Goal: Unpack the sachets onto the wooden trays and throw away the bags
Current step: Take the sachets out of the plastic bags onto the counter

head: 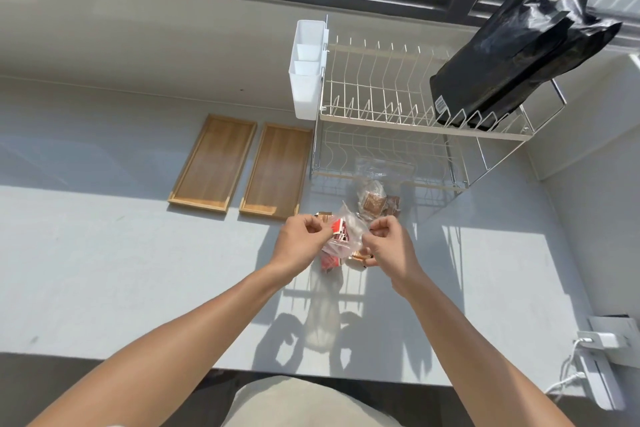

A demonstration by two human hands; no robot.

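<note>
Step in hand, by judgement: opening the first bag. The left hand [300,239] and the right hand [387,242] hold a clear plastic bag [346,234] of red-and-white sachets [338,231] above the tabletop [121,253], near its front centre. The fingers of each hand are pressed together and pinch opposite sides of the bag's top edge; the bag appears sealed or only partly opened, and which cannot be told.

Status of related items:
- A second clear bag [372,199], holding brown sachets, lies on the tabletop just behind the hands, in front of the dish rack [398,114].
- A few copper-coloured sachets [362,256] show beneath the hands; whether they lie loose or inside a bag cannot be told.
- The two wooden trays [213,163] and [275,172] lie side by side to the left, both holding nothing.
- No waste bin is in view.
- A black pouch [512,55] stands in the rack's upper tier.

The next move calls for pulling the two pinched edges apart to open the mouth, then carrying the bag left over the nearer tray and emptying it there. The thin film may tear abruptly and scatter its contents; keep the bag low over the tray.
</note>
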